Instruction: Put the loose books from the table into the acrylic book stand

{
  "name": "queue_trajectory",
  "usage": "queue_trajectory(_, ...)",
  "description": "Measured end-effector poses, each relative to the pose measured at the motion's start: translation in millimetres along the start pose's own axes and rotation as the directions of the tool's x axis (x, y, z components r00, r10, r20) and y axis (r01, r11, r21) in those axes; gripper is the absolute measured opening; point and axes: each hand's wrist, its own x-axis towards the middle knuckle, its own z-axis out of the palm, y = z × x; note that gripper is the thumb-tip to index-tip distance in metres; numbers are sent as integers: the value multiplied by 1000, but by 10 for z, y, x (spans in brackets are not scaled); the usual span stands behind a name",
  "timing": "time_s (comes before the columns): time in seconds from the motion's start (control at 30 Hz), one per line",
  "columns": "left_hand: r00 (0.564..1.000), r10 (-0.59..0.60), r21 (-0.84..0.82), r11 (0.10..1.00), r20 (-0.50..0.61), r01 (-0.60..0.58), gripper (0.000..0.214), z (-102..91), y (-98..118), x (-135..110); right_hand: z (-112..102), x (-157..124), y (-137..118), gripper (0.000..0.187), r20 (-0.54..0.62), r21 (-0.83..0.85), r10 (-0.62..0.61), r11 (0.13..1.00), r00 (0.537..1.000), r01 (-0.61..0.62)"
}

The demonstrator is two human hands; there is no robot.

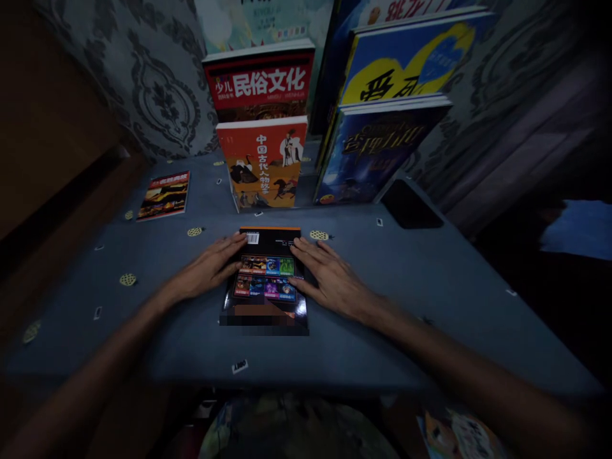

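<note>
A dark book (266, 280) lies flat on the grey table (411, 299), back cover up, with a barcode and a grid of small coloured pictures. My left hand (210, 268) rests on its left edge, fingers stretched out flat. At the right edge lies my right hand (329, 277), fingers also extended and flat on the cover. Neither hand grips anything.
Books stand at the back: an orange one (265, 162), a red one (261, 80) behind it, blue ones (373, 153) leaning at right. A small book (164, 195) lies flat at back left. A dark phone-like slab (411, 204) lies at right. Small stickers dot the table.
</note>
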Motion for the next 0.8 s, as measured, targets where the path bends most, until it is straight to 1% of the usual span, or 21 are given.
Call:
queue_trajectory(0.03,1000,8,31,999,4,-8,52,3,-18,15,1,-2,-2,64,2,0,3,1000,1000,-3)
queue_trajectory(0.1,998,43,142,989,40,-48,50,12,-15,-39,5,-5,-4,65,5,-2,10,1000,1000,-10)
queue_trajectory(0.23,985,101,346,927,138,-143,45,28,101,-370,15,-6,-3,64,3,-9,12,1000,1000,-12)
queue_trajectory(0.33,975,140,405,892,175,-201,42,46,212,-611,14,-3,-9,66,16,-16,19,1000,1000,-19)
queue_trajectory(0.4,970,158,408,885,185,-222,41,69,283,-684,9,-1,-18,66,22,-22,23,1000,1000,-22)
queue_trajectory(0.47,962,176,408,878,207,-248,38,113,358,-663,5,0,-26,64,18,-29,17,999,1000,-16)
queue_trajectory(0.53,947,210,414,860,244,-298,38,191,440,-556,4,-1,-31,62,7,-37,3,999,1000,-3)
queue_trajectory(0.7,898,311,465,774,311,-429,39,506,630,-215,12,-15,-35,57,-7,-64,-16,998,1000,15)
queue_trajectory(0.8,863,353,469,731,362,-496,38,632,717,-204,17,-25,-35,55,-23,-70,-12,997,1000,11)
